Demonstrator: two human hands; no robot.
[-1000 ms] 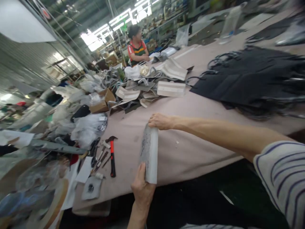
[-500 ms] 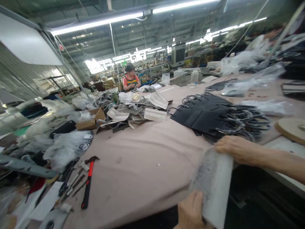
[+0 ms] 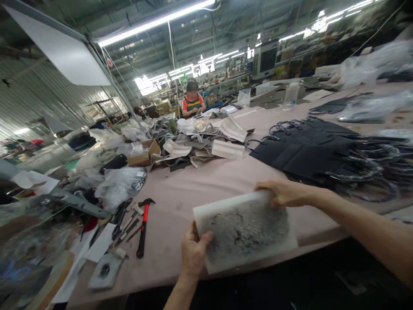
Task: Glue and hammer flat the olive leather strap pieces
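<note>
Between my two hands is a thick white slab (image 3: 247, 230), its broad face scuffed with black marks and tilted toward me. My left hand (image 3: 193, 252) grips its left end, thumb on the marked face. At the upper right corner my right hand (image 3: 280, 192) is closed on the edge, its fingertips partly hidden and a little blurred. The slab is held over the front edge of the cloth-covered table (image 3: 167, 232). To the left of my left hand lies a hammer (image 3: 143, 228) with a red and black handle.
Black bags with handles (image 3: 303, 146) are piled at the right. Grey and beige fabric pieces (image 3: 227, 148) heap up at the back, by a cardboard box (image 3: 145, 155). Hand tools and plastic bags (image 3: 119, 187) crowd the left. Across the table sits a person (image 3: 192, 103).
The slab swung out to the right with both hands, then came back toward the middle. It has turned from edge-on to show its marked broad face. My view shifted too.
</note>
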